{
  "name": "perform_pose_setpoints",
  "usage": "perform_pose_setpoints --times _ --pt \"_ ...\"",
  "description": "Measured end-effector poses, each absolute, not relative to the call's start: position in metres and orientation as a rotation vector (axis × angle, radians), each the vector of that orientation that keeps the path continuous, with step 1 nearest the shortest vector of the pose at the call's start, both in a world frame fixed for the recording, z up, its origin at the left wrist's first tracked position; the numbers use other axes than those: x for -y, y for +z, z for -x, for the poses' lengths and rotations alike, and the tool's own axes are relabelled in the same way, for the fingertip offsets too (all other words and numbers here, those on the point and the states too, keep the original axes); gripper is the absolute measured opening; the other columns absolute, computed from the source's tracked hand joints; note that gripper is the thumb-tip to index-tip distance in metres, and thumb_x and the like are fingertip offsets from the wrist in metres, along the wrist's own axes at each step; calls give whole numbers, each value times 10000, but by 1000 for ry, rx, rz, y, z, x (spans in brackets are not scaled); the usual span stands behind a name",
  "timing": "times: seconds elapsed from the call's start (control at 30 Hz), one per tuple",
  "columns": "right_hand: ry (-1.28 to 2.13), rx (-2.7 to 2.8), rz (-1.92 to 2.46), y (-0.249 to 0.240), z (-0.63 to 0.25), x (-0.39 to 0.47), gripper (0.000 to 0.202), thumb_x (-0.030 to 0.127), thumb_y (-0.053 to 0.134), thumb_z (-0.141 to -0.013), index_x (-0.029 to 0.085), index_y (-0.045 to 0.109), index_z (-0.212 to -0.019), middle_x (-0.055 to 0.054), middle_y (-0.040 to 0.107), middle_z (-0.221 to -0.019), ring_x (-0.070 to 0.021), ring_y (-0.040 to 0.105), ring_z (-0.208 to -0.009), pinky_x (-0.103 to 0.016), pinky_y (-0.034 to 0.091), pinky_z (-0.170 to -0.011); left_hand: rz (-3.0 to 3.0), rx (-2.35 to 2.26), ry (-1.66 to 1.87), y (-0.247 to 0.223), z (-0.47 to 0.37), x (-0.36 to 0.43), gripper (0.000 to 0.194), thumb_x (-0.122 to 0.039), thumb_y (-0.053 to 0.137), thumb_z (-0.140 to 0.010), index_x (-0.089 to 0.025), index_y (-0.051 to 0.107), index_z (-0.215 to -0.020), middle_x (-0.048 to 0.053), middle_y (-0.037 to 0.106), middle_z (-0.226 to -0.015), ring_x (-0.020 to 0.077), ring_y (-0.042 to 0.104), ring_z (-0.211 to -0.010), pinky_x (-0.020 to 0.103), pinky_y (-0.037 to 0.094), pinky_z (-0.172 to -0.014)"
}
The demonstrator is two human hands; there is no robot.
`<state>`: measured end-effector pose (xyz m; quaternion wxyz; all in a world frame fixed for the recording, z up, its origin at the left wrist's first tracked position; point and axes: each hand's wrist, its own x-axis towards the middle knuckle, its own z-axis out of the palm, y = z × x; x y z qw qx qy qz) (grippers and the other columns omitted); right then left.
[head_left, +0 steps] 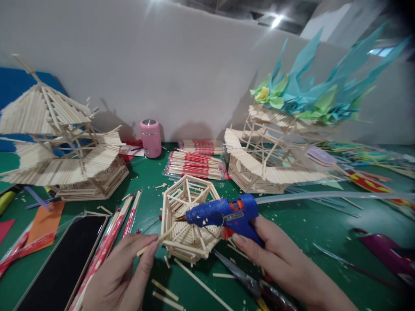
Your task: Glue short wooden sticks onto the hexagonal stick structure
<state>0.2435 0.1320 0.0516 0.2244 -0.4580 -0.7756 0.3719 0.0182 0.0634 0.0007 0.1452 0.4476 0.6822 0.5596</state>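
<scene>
My left hand (125,270) pinches a short wooden stick (147,248) between thumb and fingers. In my right hand (275,255) is a blue hot glue gun (223,214), its metal nozzle pointing left near the stick's far end; whether they touch I cannot tell. A long clear glue stick (324,197) runs out of the gun's back to the right. Below the gun, an octagonal frame of wooden sticks (168,248) stands on the green table (201,293), with spokes meeting at its middle. The gun hides part of the frame's right side.
Stick pavilions stand at left (68,168) and right (269,172). Between them are a pink flask (151,138) and wrapped chopsticks (196,164). A phone (65,263) lies left; scissors (246,278) and stick pieces (165,289) lie in front. A purple tool (385,255) rests right.
</scene>
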Motion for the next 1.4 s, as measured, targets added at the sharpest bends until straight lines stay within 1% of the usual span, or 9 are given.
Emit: perform_pose_setpoints --times 0.17,0.3,0.47,0.6,0.7,0.87,1.03,1.27,1.4 --pt "1018 2130 1269 51 -243 -130 229 376 453 -891 199 597 -911 -18 644 -810 -169 573 -683 -237 480 -601 -1360 -1927 1605 -3 -15 -63 82 -357 652 -691 -319 717 -721 -58 716 -743 140 653 -701 212 499 -725" --pt "1007 2141 1263 50 -242 -130 231 369 453 -892 200 604 -932 -23 651 -825 -175 580 -703 -248 487 -623 -1303 -1973 1575 -6 -13 -62 131 -398 634 -705 -298 718 -718 -37 716 -759 160 655 -727 240 501 -745" --pt "1008 2148 1239 49 -243 -130 228 362 449 -893 199 598 -951 -24 654 -850 -174 582 -713 -251 489 -636 -1463 -1950 1539 -10 -8 -62 92 -339 650 -700 -315 718 -757 -54 732 -766 146 664 -721 215 510 -747" --pt "1035 2154 1257 48 -243 -130 239 371 433 -898 205 585 -980 -35 653 -903 -188 586 -777 -268 491 -671 -1349 -1958 1586 -8 -12 -62 86 -359 648 -699 -318 714 -734 -56 720 -754 146 652 -717 229 499 -765" --pt "1045 2161 1275 49 -242 -130 257 383 426 -898 196 581 -981 -48 652 -923 -201 586 -809 -288 492 -696 -1298 -1944 1618 -5 -16 -62 95 -370 637 -706 -313 711 -720 -54 706 -750 145 641 -704 232 495 -742" --pt "1070 2160 1235 51 -241 -132 245 373 430 -898 193 577 -975 -48 656 -933 -203 594 -815 -287 493 -702 -1485 -1915 1591 -6 -12 -62 76 -301 636 -724 -319 702 -756 -70 713 -758 122 653 -696 189 502 -715" --pt "1077 2138 1224 51 -242 -131 222 360 437 -901 205 582 -966 -30 655 -902 -188 589 -779 -266 491 -677 -1633 -1899 1554 -9 -6 -61 98 -258 616 -751 -299 692 -798 -56 716 -779 123 666 -711 173 518 -685" --pt "1119 2132 1181 50 -243 -131 211 356 449 -902 214 574 -994 -18 646 -929 -183 581 -817 -255 479 -717 -1706 -1896 1603 -9 -9 -60 109 -226 609 -764 -291 676 -819 -71 713 -776 114 659 -710 207 515 -782" --pt "1112 2123 1161 49 -244 -131 213 351 449 -904 221 576 -1015 -12 647 -932 -176 577 -792 -245 477 -704 -1786 -1843 1590 -9 -10 -58 150 -190 600 -774 -286 668 -867 -66 708 -806 111 652 -727 230 505 -830"
